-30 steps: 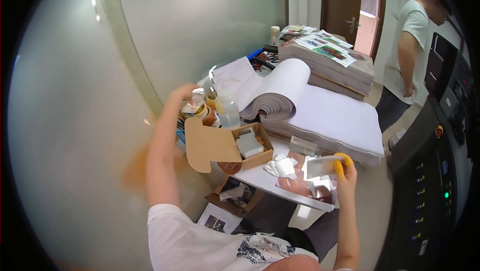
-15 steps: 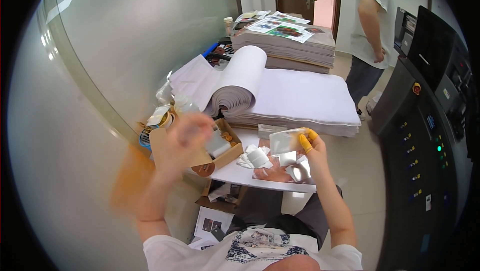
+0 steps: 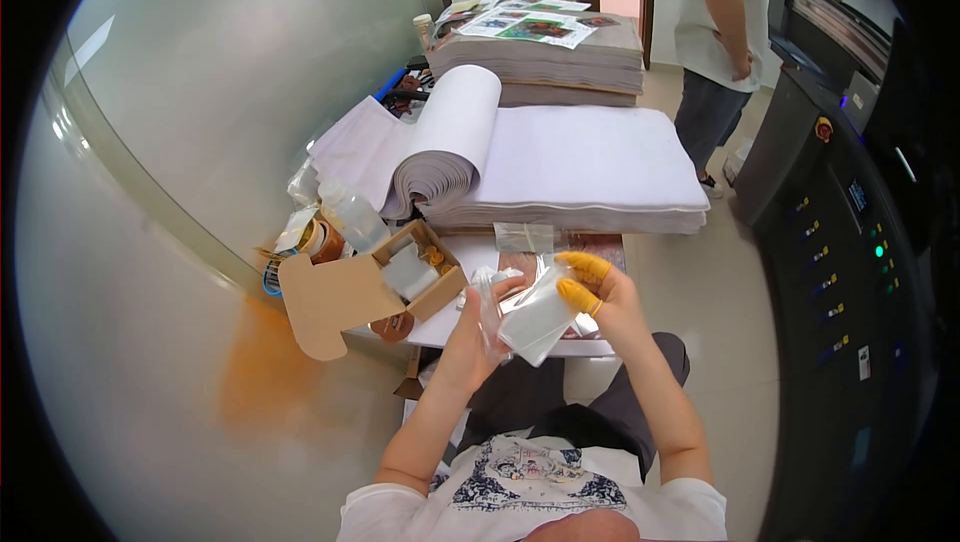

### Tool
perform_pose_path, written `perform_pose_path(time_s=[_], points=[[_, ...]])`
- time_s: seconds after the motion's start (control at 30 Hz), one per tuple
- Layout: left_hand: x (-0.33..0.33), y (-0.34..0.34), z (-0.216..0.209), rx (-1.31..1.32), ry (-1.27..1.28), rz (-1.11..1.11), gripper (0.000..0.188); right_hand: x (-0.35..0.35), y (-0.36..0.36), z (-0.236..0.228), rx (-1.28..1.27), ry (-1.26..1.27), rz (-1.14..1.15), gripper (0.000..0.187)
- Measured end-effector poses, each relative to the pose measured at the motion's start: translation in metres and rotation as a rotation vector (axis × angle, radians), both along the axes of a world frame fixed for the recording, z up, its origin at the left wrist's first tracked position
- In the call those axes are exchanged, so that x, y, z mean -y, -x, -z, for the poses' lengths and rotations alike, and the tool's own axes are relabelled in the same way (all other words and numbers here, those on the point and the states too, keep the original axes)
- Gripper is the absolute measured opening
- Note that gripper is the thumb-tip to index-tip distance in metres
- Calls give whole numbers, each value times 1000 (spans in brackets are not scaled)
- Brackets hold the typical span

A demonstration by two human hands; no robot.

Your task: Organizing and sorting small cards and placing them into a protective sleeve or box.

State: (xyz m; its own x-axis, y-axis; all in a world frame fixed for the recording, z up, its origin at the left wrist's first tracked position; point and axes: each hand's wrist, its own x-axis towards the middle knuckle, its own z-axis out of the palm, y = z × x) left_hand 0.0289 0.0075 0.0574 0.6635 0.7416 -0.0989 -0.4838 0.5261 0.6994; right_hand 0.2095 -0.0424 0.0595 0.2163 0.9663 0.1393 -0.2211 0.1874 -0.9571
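Note:
My right hand (image 3: 605,302), with yellow finger cots on thumb and fingers, pinches a clear plastic sleeve (image 3: 538,320) above the table's front edge. Whether it is one sleeve or a small stack I cannot tell. Close by on the left, my left hand (image 3: 470,342) is closed on a crumpled clear plastic bag (image 3: 489,307), which almost touches the sleeve. Behind my left hand stands an open cardboard box (image 3: 440,292) with a white packet (image 3: 408,272) and small orange-yellow pieces (image 3: 437,259) inside. Silvery and white pieces on the table are partly hidden by my hands.
A thick stack of white sheets (image 3: 590,157), its left end rolled back, covers the table's far part. More stacked sheets (image 3: 540,67) carry printed pages. A plastic bottle (image 3: 355,217) stands behind the box. A dark machine (image 3: 830,242) is at right; a person (image 3: 715,42) stands beyond.
My left hand has come down and right from above the cardboard box to beside my right hand. The right hand has shifted slightly lower, tilting the sleeve. The whole view has shifted.

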Motion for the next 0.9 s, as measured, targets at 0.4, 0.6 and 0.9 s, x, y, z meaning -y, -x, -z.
perform_pose_path(time_s=[0.4,0.6,0.9], points=[[-15,1,18,69,304,286,47,-3,-29,-5,436,-33,5,35],[-11,-2,4,208,399,430,50,-4,-39,-18,621,-11,-55,33],[-6,-9,18,180,472,476,47,-15,-18,-16,776,-56,-170,44]])
